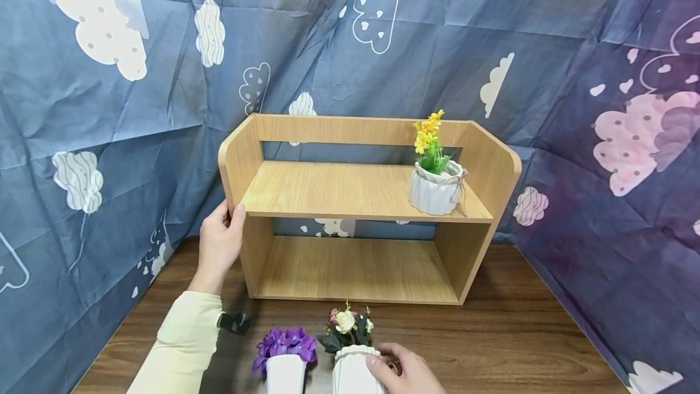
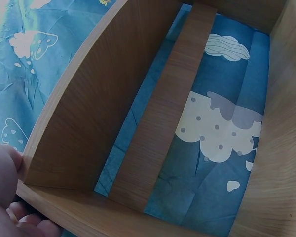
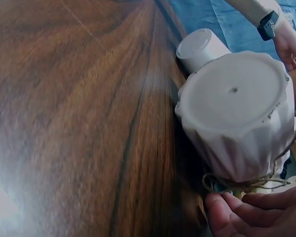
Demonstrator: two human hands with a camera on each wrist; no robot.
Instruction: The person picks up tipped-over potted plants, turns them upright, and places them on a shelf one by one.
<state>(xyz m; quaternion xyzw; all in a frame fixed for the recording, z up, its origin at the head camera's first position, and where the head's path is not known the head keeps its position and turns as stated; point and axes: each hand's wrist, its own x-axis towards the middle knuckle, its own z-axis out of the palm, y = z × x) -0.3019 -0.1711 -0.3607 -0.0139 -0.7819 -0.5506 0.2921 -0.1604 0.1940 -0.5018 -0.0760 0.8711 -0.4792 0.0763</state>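
Observation:
My left hand (image 1: 219, 239) grips the left side panel of a two-tier wooden shelf (image 1: 328, 190), thumb on the front edge and fingers behind its outer side. At the bottom of the head view, my right hand (image 1: 407, 373) holds a white fluted flowerpot (image 1: 355, 373) with cream and dusky-pink roses near its twine-tied rim. This pot lies on its side, its base (image 3: 232, 91) facing the right wrist camera. To its left lies a smooth white pot (image 1: 285, 376) of purple flowers (image 1: 284, 343). A white pot (image 1: 434, 190) with yellow flowers stands upright on the upper tier's right end.
The shelf stands on a dark wood-grain table (image 1: 508, 345). Blue fabric (image 1: 339, 72) with cloud prints hangs behind and along both sides. A black strapped device (image 1: 235, 323) is on my left wrist.

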